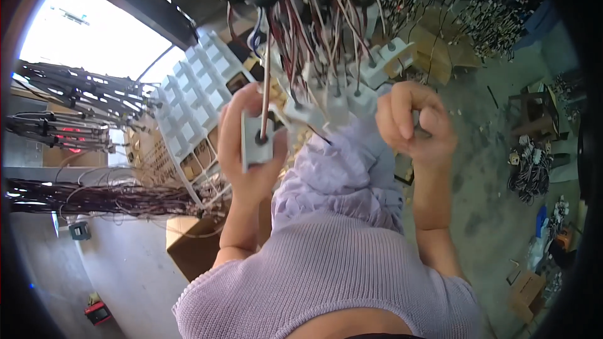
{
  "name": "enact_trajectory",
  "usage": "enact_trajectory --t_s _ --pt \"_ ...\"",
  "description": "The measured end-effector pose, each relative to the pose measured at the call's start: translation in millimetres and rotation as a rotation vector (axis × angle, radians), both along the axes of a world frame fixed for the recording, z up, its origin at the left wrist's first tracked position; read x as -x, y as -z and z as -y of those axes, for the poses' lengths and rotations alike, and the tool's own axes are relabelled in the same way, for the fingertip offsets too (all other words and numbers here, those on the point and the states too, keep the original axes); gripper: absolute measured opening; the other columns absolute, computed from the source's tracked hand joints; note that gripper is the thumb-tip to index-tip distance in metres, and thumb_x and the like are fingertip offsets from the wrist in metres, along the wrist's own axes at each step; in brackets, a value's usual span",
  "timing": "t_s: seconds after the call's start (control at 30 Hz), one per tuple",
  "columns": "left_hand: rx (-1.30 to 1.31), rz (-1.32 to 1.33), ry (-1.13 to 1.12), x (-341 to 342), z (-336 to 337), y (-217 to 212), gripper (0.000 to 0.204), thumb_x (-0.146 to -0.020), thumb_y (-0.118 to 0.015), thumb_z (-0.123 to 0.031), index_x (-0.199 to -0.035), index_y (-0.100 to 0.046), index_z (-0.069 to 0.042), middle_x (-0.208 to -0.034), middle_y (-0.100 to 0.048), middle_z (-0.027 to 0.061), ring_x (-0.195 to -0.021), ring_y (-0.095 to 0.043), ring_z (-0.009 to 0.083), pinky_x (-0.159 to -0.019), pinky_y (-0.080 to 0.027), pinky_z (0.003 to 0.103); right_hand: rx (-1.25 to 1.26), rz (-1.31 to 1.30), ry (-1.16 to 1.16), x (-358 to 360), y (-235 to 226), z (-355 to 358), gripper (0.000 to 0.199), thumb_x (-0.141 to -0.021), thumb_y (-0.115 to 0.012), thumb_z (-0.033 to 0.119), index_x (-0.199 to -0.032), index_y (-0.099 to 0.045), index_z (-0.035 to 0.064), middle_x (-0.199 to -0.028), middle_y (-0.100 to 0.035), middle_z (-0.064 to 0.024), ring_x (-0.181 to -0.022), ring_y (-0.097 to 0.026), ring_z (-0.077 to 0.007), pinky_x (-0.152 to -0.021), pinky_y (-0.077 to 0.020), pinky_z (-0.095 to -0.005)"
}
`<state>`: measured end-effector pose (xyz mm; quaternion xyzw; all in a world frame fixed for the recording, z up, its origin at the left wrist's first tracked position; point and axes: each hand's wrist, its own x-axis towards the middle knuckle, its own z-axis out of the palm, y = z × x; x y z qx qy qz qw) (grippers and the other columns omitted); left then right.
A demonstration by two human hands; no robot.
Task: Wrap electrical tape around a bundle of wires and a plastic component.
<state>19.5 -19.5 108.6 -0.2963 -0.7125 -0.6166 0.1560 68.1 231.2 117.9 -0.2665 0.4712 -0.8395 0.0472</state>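
Note:
My left hand (232, 144) is wrapped round a white rectangular housing (256, 152), with a brown cable (266, 69) running up from the dark round hole in its face. To the right, my right hand (414, 122) is raised with its fingers curled and the thumb pressed to them. What it holds, if anything, is hidden. Between the hands hang several similar white housings (358, 100) on cables, above my lap. Another white housing (394, 56) lies just beyond my right hand.
A pale compartment tray (195, 97) stands left, close to my left hand. Bundles of dark cables (100, 196) jut in from the left; more wires (301, 12) hang overhead. Cardboard boxes (188, 238) sit below the cables. At right are a stool (534, 116) and coiled cables (529, 169).

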Motion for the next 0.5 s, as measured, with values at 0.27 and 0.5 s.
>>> enact_trajectory --t_s 0.27,0.5 --pt "-0.381 0.706 0.468 -15.3 -12.5 6.4 0.053 -0.076 -0.065 -0.001 -0.128 -0.054 0.001 -0.106 -0.061 0.0076 -0.107 -0.06 0.0193 -0.096 -0.051 0.037 -0.065 0.126 0.315 -35.0 -16.2 50.7 0.054 -0.077 -0.079 0.03 -0.114 -0.048 0.0043 -0.108 -0.051 -0.0115 -0.077 -0.055 -0.0136 -0.063 -0.0426 -0.0221" --pt "0.046 0.369 0.268 -18.0 -21.0 5.4 0.06 -0.072 -0.064 0.006 -0.13 -0.054 -0.004 -0.118 -0.058 0.0083 -0.113 -0.058 0.017 -0.098 -0.044 0.029 -0.393 0.09 0.531 -21.7 -2.4 34.7 0.083 -0.064 -0.095 0.007 -0.132 -0.049 0.0002 -0.125 -0.049 -0.0074 -0.111 -0.056 -0.0149 -0.092 -0.0497 -0.031"
